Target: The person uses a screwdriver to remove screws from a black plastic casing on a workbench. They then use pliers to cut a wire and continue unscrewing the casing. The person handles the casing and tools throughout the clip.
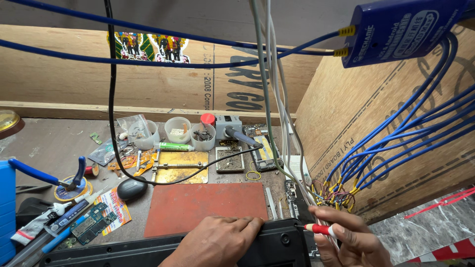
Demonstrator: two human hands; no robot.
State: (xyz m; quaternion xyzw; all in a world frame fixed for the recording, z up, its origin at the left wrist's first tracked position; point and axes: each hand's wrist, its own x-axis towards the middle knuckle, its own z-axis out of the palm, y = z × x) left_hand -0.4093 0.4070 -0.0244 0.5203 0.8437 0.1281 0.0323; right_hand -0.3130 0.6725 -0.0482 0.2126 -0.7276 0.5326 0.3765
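Observation:
My left hand lies flat on top of a black plastic device at the bottom edge of the view, fingers curled over its upper rim. My right hand pinches a red probe with a white tip, pointing left toward the device's right end. Just above the right hand hangs a bunch of blue wires with yellow and red ends. A red-brown work mat lies right behind the device.
Behind the mat are a brass board holder, a soldering iron in its stand, small plastic cups, a disassembled phone. Blue-handled pliers, a green circuit board and a black pebble-shaped object lie left. Plywood walls enclose the back and right.

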